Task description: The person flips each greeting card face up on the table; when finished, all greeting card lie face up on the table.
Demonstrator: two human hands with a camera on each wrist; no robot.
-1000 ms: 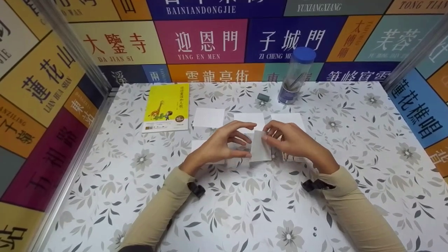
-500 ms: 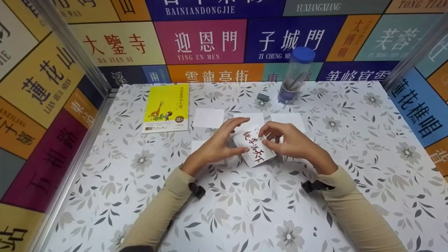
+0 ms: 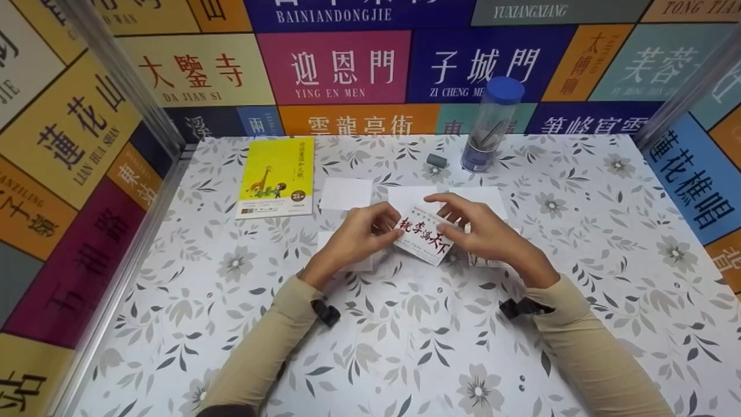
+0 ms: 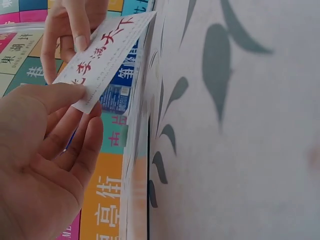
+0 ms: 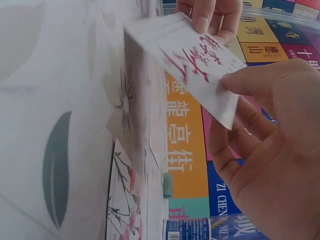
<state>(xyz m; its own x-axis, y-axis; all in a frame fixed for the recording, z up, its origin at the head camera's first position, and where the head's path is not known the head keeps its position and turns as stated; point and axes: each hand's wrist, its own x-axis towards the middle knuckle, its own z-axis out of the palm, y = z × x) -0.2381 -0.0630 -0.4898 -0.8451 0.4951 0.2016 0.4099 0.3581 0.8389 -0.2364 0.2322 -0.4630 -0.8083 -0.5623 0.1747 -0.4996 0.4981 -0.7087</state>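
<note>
A white card (image 3: 425,238) printed with red Chinese characters is held tilted above the table, its printed face up. My left hand (image 3: 360,236) pinches its left end, thumb on top and fingers beneath. At the other end my right hand (image 3: 486,236) has its thumb on the face and fingers behind; the right wrist view shows this thumb (image 5: 250,80) pressing near the card's edge. Under and behind the hands lie white cards (image 3: 346,194) in rows, partly covered. One card (image 5: 122,200) beside the right hand bears pink flowers on dark stems.
A yellow book (image 3: 277,174) lies at the back left. Toward the back right stands a clear tube with a blue lid (image 3: 505,91), and a small grey-green cylinder (image 3: 436,160) lies beside it. Patterned panels (image 3: 333,66) wall the table at the back and sides.
The card has turned from a blank grey side to its red lettering and swung flatter. My left hand has come from loosely open to pinching its left end; the right hand has kept hold.
</note>
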